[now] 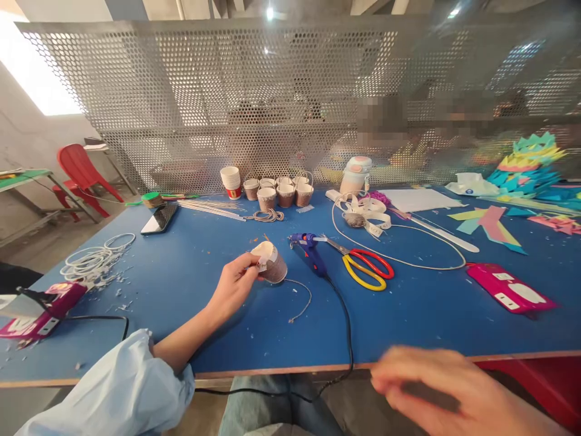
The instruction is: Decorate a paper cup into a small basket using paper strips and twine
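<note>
My left hand point(236, 281) pinches the rim of a small paper cup point(276, 270) partly wrapped in brown cord. The cup is tilted, its mouth toward the upper left. A loose tail of cord point(310, 297) curls from its base onto the blue table. Just right of the cup lies a blue hot glue gun point(311, 251), its black cable running over the front edge. Scissors point(368, 266) with red and yellow handles lie beside the gun. My right hand point(422, 387) is raised at the lower right, near the table's front edge, its fingers smeared by motion.
Several cord-wrapped cups point(285, 195) and a stack of paper cups point(231, 181) stand before a perforated metal screen point(190, 91). A bottle point(356, 174), a tape measure point(379, 224) and white cord lie right of them. Magenta power strips point(511, 289) sit on both sides.
</note>
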The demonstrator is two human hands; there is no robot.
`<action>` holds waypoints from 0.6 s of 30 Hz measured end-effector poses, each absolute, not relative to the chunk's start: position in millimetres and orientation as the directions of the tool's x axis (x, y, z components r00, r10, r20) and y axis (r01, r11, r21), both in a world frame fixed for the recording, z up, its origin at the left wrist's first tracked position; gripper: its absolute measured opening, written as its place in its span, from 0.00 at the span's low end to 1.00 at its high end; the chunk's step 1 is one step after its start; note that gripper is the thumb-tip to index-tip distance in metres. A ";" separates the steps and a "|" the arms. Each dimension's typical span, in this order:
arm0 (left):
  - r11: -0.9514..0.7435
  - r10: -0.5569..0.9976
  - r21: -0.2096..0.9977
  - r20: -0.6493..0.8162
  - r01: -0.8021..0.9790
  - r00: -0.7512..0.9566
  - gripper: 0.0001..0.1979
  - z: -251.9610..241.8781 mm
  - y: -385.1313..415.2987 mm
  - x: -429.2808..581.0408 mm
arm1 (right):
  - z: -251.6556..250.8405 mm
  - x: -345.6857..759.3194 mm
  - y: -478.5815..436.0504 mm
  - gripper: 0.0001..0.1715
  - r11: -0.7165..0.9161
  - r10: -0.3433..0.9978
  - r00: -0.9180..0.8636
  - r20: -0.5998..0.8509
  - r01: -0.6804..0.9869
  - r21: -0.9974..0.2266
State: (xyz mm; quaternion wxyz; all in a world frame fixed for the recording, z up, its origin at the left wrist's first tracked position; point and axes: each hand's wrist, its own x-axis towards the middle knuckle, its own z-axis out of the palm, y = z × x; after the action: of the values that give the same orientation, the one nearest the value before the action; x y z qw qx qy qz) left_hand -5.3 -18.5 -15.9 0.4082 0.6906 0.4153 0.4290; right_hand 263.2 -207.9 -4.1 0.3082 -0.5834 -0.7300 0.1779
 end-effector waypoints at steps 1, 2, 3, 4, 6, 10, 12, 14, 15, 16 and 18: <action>-0.326 0.918 0.921 0.255 0.212 0.305 0.10 -16.0 -19.5 -5.9 | 11.2 252.1 -187.8 0.06 0.304 0.952 -0.206 0.226 0.704 -0.642; -0.334 0.911 0.920 0.259 0.205 0.322 0.10 -16.0 -20.4 -6.3 | 23.0 241.5 -166.5 0.07 0.344 0.939 -0.234 0.252 0.665 -0.663; -0.342 0.903 0.918 0.262 0.201 0.340 0.11 -16.0 -21.3 -6.7 | 30.7 231.8 -144.6 0.08 0.358 0.934 -0.233 0.272 0.623 -0.696; -0.349 0.896 0.916 0.265 0.199 0.356 0.12 -15.8 -22.1 -6.8 | 34.3 223.1 -123.2 0.09 0.366 0.931 -0.212 0.299 0.580 -0.728; -0.355 0.885 0.915 0.262 0.193 0.385 0.12 -14.8 -23.5 -6.6 | 31.8 209.5 -84.8 0.10 0.416 0.907 -0.181 0.381 0.530 -0.739; -0.335 0.875 0.928 0.243 0.163 0.418 0.12 -12.6 -24.9 -5.8 | 13.2 197.4 -38.7 0.10 0.498 0.863 -0.248 0.440 0.558 -0.663; -0.308 0.875 0.939 0.218 0.151 0.432 0.12 -12.0 -25.1 -5.8 | 7.0 196.7 -31.3 0.10 0.516 0.855 -0.284 0.435 0.559 -0.649; -0.277 0.876 0.949 0.186 0.148 0.445 0.12 -11.2 -25.3 -6.1 | 4.1 197.4 -30.4 0.10 0.529 0.847 -0.308 0.433 0.566 -0.632; -0.265 0.876 0.953 0.175 0.147 0.450 0.12 -10.7 -25.3 -6.2 | 3.4 197.7 -31.0 0.10 0.536 0.843 -0.321 0.433 0.571 -0.621; -0.258 0.875 0.955 0.167 0.145 0.455 0.12 -10.2 -25.5 -6.2 | 3.0 197.8 -31.9 0.10 0.543 0.838 -0.334 0.431 0.574 -0.613; -0.254 0.870 0.957 0.164 0.138 0.465 0.11 -8.8 -25.9 -6.1 | 2.4 197.1 -33.5 0.09 0.554 0.832 -0.349 0.430 0.567 -0.610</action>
State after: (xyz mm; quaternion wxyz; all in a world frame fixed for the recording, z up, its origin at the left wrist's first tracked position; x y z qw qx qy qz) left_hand -6.1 -25.9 -8.8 0.4931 0.6996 0.3602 0.3710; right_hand 197.1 -33.5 2.4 0.3670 -0.4366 -0.8013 0.1806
